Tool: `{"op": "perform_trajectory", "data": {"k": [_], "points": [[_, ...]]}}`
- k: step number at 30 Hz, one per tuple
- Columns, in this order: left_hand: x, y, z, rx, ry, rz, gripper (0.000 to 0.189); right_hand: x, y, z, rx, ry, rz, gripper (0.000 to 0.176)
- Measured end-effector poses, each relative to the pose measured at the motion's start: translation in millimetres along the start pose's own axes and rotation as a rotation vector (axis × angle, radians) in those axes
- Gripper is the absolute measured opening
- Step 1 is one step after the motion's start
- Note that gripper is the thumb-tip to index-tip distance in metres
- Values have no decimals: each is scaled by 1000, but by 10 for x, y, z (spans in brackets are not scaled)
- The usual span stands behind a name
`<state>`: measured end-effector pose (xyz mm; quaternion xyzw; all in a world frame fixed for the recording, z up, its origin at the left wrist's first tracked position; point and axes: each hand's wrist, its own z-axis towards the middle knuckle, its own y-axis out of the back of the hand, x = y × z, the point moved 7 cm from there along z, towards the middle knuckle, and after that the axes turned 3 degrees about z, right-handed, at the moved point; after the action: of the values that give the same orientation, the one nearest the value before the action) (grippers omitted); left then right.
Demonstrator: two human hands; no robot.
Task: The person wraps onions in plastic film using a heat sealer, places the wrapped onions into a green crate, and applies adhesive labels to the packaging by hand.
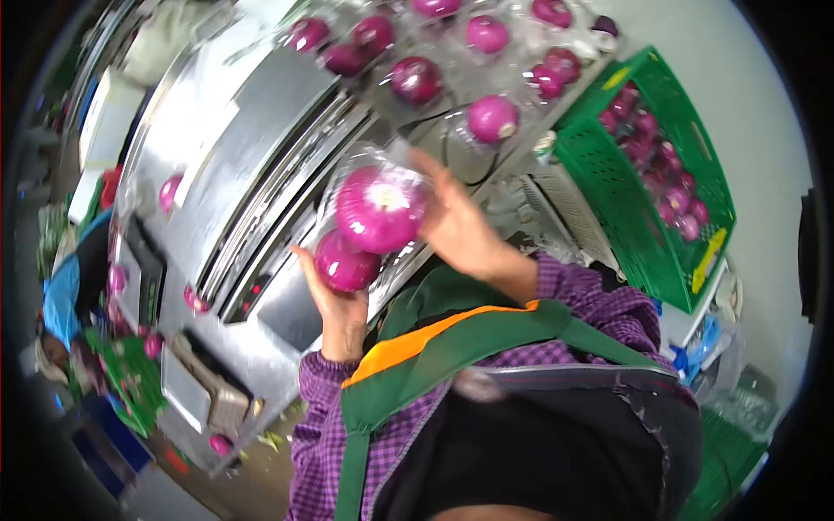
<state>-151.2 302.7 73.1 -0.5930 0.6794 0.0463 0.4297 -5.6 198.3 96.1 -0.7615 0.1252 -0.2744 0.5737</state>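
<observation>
Two red onions [379, 213] in clear plastic wrap are held up between my hands, above the front of a metal machine [287, 113]. The upper onion looks larger than the lower one [346, 262]. My left hand [334, 306] cups the lower onion, thumb on its left side and its other fingers hidden behind. At the right side of the upper onion, my right hand [462, 227] grips the wrap, its fingertips partly hidden and blurred.
Several wrapped red onions [493, 119] lie on a surface at the top. A green crate [647, 169] at the right holds many more. Further onions and a scale-like device [204, 386] are on the metal table at the left. A cable [446, 143] runs near my right hand.
</observation>
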Motion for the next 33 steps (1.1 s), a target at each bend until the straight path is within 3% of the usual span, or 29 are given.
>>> {"op": "perform_trajectory", "data": {"k": [2,3,4,8,12,13,14,15,16,17,18,19,20,21,24,31,33], "points": [[45,-144,24,-25,-153,-6,75,-190,192,38,-18,18,-78,49],[98,-245,38,-8,-154,5,77,-100,-12,-27,-29,-66,-20,51],[144,-350,53,11,-154,19,80,-11,55,26,-6,-19,-19,56],[478,-1007,12,377,-18,172,83,625,278,-129,-22,60,58,65],[1046,-1861,-252,939,106,532,75,1845,476,-695,-112,452,-12,64],[1174,-2032,-336,1000,149,585,73,2219,611,-995,-321,530,-103,65],[1308,-2190,-411,1059,191,636,72,2550,741,-1433,-656,565,-162,68],[1455,-2251,-405,1058,247,671,65,2954,1137,-1693,-563,627,-122,69],[1581,-2283,-361,1076,264,684,65,3325,927,-2032,-631,775,-130,62],[1738,-2241,-283,1057,346,734,61,3798,1460,-2488,-693,849,-359,57],[1860,-2200,-243,1034,429,786,57,3991,1315,-2829,-855,926,-362,52],[1931,-2199,-220,968,454,815,51,4222,1491,-3087,-805,873,-362,49],[1990,-2224,-204,977,464,822,51,4518,1963,-3510,-961,887,-443,51],[2040,-2204,-151,931,509,834,50,4545,2005,-3754,-1225,783,-391,52],[2128,-2225,-38,852,553,879,49,4848,2985,-4414,-1418,722,-319,49],[2262,-2295,164,696,536,944,49,4857,3858,-4623,-1362,611,-397,47],[2286,-2314,184,659,545,965,48,4875,4670,-4894,-1309,526,-380,48]]}}
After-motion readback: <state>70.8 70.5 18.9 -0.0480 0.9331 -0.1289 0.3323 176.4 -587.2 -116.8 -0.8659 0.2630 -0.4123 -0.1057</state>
